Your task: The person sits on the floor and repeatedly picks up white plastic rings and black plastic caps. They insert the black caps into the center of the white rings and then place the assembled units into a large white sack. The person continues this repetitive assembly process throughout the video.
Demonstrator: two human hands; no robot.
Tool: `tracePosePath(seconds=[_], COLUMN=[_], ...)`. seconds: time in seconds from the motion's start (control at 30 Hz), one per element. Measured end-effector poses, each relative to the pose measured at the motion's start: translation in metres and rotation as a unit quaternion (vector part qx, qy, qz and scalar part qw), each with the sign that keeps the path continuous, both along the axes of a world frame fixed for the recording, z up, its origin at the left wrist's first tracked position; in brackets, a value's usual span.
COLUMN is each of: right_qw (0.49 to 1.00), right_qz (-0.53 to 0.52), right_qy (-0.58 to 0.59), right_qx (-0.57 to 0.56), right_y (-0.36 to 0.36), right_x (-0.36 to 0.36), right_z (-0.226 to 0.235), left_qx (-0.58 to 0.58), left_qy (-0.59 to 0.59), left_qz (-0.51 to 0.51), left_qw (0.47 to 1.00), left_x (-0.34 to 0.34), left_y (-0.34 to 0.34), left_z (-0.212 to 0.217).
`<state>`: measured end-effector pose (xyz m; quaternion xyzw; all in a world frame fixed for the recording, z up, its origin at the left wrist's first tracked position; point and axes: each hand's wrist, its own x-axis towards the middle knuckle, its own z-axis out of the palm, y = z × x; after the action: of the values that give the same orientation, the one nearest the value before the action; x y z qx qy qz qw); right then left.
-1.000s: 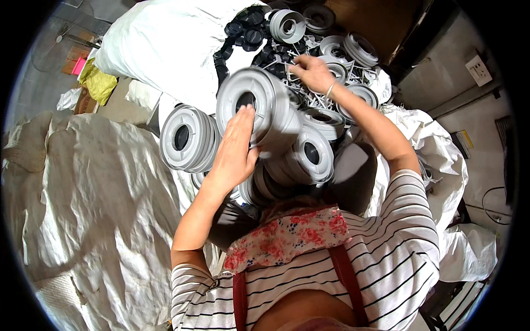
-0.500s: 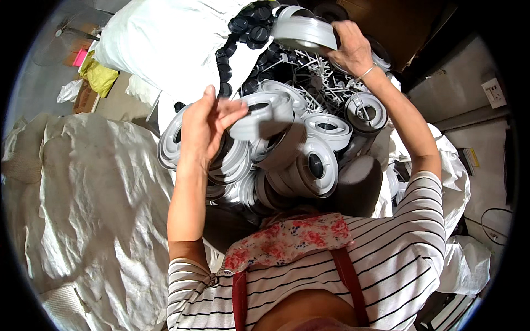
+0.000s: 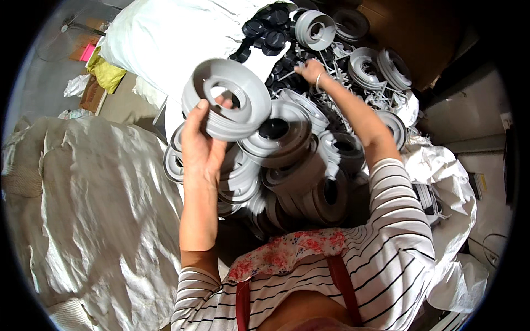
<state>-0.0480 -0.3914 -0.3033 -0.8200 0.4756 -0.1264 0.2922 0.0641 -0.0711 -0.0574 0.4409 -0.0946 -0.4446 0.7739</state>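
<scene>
My left hand [image 3: 201, 129] grips a round grey plastic housing [image 3: 243, 118] by its edge, thumb on the near side and fingertips showing through its centre hole. The housing is tilted above a heap of similar rings. Farther off, my right hand [image 3: 312, 71] reaches down over black round caps [image 3: 274, 39] and thin white plastic sticks [image 3: 331, 91]. Its fingers are drawn together; whether anything is between them is too small to make out. Just under the held housing lies another grey ring [image 3: 276, 146] with a black centre.
A big white sack [image 3: 160, 49] lies at the far left beside the caps. More rings [image 3: 364, 66] sit at the far right near a brown cardboard sheet [image 3: 403, 33]. Wrinkled white sheeting [image 3: 105, 209] covers the left side. A crumpled white bag [image 3: 441, 171] is at my right.
My left hand has taken hold of a grey housing. My right hand has let go of the housing it held at the far side and moved nearer, down to the caps and sticks.
</scene>
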Motion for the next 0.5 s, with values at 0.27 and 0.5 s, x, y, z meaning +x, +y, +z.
tracePosePath(seconds=[0.27, 0.5], right_qw=[0.999, 0.993], right_qz=[-0.013, 0.008], right_qy=[0.021, 0.119], right_qx=[0.04, 0.003], right_y=[0.012, 0.025], right_x=[0.034, 0.026], right_z=[-0.046, 0.002], left_qx=[0.057, 0.026], left_qy=[-0.109, -0.141], left_qz=[-0.01, 0.001], left_qw=[0.992, 0.99], left_x=[-0.001, -0.012], left_y=[0.001, 0.009], left_z=[-0.015, -0.013])
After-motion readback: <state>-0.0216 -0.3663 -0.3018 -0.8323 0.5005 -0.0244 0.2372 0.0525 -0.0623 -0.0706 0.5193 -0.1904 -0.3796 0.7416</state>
